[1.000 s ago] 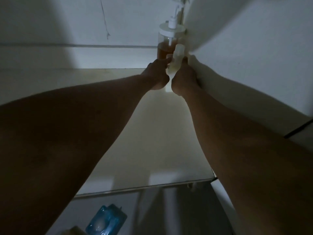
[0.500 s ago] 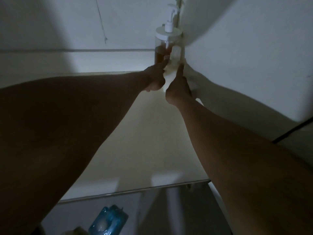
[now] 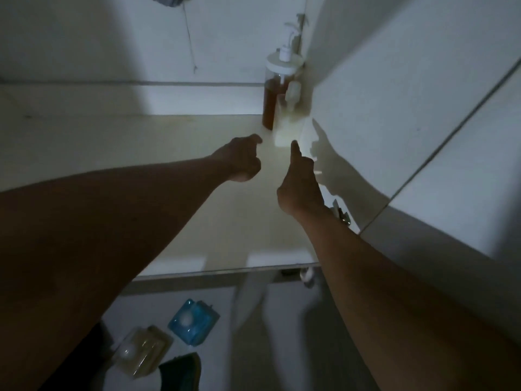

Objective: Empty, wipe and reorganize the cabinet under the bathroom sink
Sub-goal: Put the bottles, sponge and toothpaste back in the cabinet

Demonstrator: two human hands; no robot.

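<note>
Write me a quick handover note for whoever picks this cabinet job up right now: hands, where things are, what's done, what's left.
Left hand: loosely curled, empty. Right hand: forefinger out, empty. Both are short of the bottles.
Amber pump bottle and small white bottle stand in the back right corner of the cabinet.
Blue packet and clear packet lie on the bathroom floor outside.
Done: those two bottles are in. Left: the floor items; wiping cannot be judged.
</note>
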